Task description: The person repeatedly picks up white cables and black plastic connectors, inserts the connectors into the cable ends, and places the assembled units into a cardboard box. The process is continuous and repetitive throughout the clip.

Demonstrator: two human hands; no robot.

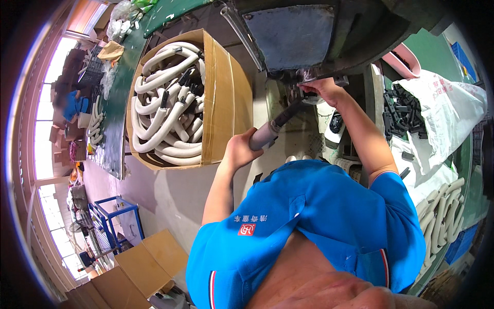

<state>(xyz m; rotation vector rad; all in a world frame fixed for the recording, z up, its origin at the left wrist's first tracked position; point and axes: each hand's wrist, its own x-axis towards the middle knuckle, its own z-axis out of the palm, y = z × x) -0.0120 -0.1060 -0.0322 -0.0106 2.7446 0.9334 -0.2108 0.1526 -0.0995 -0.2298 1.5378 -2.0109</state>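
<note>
My left hand [240, 150] is wrapped round the thick grey sleeve of a tube [264, 135]. The tube slants up to the right, and its black end section [289, 112] reaches under the head of a dark machine [288, 36]. At that far end, right below the machine head, my right hand [326, 90] is closed with its fingers bent. What those fingers grip is mostly hidden by the hand and the machine.
A cardboard box [226, 98] full of white curved tubes [172, 116] with black ends stands to the left. On the right, black plastic parts [404, 110] lie by a white sack [447, 103]. More curved tubes [440, 211] and a pink bin [404, 61] are there. A blue frame [117, 216] stands lower left.
</note>
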